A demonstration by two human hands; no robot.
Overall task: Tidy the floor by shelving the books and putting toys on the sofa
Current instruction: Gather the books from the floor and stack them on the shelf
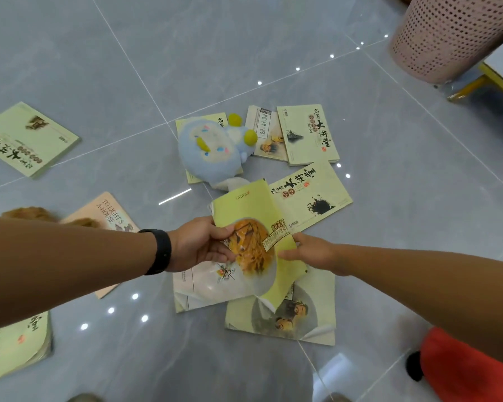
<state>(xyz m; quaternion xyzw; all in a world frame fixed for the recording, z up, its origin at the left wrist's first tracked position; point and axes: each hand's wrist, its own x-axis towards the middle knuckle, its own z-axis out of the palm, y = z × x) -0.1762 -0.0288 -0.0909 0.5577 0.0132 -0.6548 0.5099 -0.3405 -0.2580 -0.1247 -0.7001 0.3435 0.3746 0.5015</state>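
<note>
Both hands hold a yellow-green book with an orange picture above the grey tiled floor. My left hand grips its left edge, thumb on the cover. My right hand pinches its right edge. Several similar books lie below and around it: one under my hands, one nearer me, one beyond. A blue plush toy lies on a book past them. A brown furry toy peeks over my left forearm. A red plush toy sits at bottom right.
More books lie at far left, bottom left, by my left arm a pink one, and two past the blue toy. A pink perforated basket stands at top right beside a yellow-edged furniture leg.
</note>
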